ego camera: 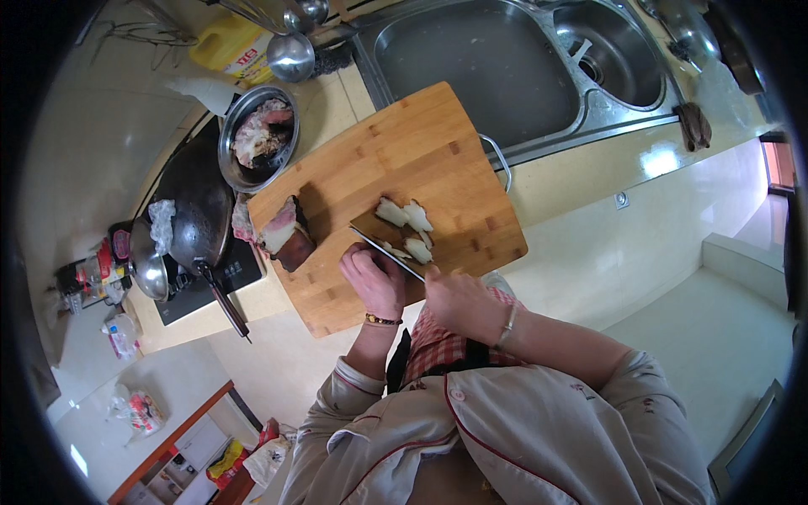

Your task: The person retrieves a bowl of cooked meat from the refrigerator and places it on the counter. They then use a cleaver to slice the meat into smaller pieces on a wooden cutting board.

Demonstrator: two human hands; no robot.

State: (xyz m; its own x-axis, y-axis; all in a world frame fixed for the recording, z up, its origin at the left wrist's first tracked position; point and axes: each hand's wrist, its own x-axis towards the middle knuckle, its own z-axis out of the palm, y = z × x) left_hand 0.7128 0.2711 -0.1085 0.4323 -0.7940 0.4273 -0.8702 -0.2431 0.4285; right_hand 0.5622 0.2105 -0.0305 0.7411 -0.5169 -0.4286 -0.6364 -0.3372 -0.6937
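Observation:
My right hand grips the handle of a kitchen knife, whose broad blade stands on edge on a wooden cutting board. Just left of the blade is my left hand, its fingers curled at the knife's side; whether anything lies under them is hidden. Several pale, fatty meat slices with dark edges lie on the blade's far side, some close against it. A larger chunk of meat with dark rind rests at the board's left. Pinkish meat shows beside the board's left edge.
A steel bowl holding more meat stands beyond the board. Left of it, a black wok sits on a cooktop, its handle pointing towards me. The double sink lies behind the board. Ladles and a yellow jug are at the back.

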